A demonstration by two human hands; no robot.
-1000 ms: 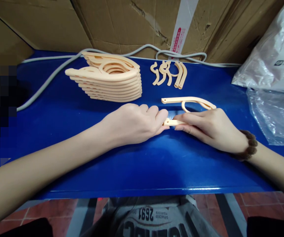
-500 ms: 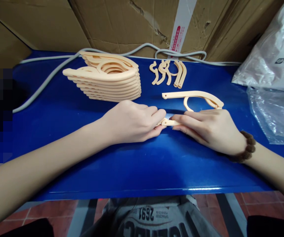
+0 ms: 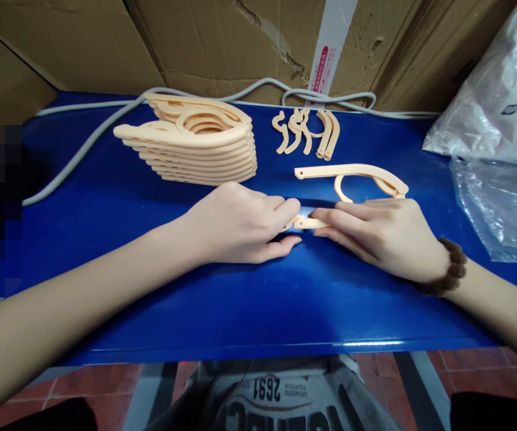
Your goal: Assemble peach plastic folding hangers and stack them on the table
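Low over the blue table (image 3: pixel 258 311), both hands meet at beige plastic parts that look like pieces of folding clothes hangers. My right hand (image 3: pixel 375 230) pinches one hanger arm (image 3: pixel 305 223), whose holed end points left; the rest is hidden by the hand. My left hand (image 3: pixel 244 221) curls over a small beige hanger piece (image 3: pixel 287 226) touching that end, its thumb slightly lowered. Most of this piece is covered by the fingers. Just beyond my right hand lies another hanger arm (image 3: pixel 343 171) with a curved loop.
A tall stack of beige hanger parts (image 3: pixel 199 146) stands at the back left. Several loose hooks and short pieces (image 3: pixel 305 131) lie right of it. A grey cable (image 3: pixel 91 143) runs along the back before cardboard boxes (image 3: pixel 240 48). Clear plastic bags (image 3: pixel 487 108) occupy the right.
My left thumb has dropped slightly away from the fingers and the small piece. My right hand and the hanger arm in it are almost unmoved.
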